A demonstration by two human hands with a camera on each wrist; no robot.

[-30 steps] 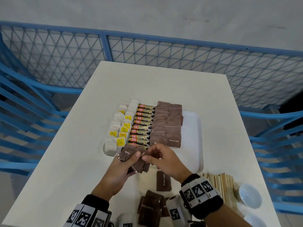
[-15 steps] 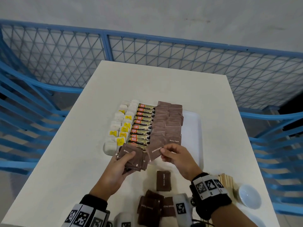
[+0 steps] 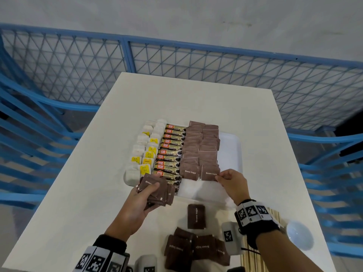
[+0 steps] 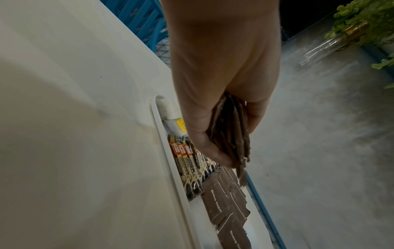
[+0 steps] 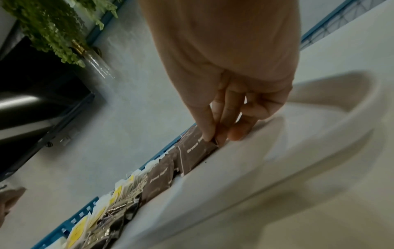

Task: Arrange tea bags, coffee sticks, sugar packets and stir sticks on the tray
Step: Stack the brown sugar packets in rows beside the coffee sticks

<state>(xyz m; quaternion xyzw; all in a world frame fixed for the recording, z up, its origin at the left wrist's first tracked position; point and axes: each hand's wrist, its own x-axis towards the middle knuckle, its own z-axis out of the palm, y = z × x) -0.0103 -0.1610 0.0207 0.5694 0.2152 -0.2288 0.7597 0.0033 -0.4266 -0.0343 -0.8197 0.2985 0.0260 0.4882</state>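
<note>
A white tray (image 3: 230, 154) holds rows of tea bags (image 3: 146, 154), coffee sticks (image 3: 172, 152) and brown sugar packets (image 3: 200, 148). My left hand (image 3: 145, 193) grips a fanned stack of brown sugar packets (image 3: 157, 191) over the tray's near left corner; the same stack (image 4: 230, 131) shows edge-on in the left wrist view. My right hand (image 3: 227, 178) pinches one brown sugar packet (image 3: 210, 172) at the near end of the right sugar row, its edge between thumb and fingers (image 5: 210, 133). Wooden stir sticks (image 3: 253, 260) lie at the table's near right, partly behind my right wrist.
Loose brown sugar packets (image 3: 196, 216) lie on the table near me, with a pile (image 3: 188, 250) closer still. A small white bowl (image 3: 299, 235) sits at the near right. The tray's right part (image 3: 228, 142) is bare. Blue mesh fencing (image 3: 196, 65) surrounds the table.
My right hand took one sugar packet from the left hand's stack and carried it right and forward onto the near end of the right sugar row. The left hand stayed nearly still.
</note>
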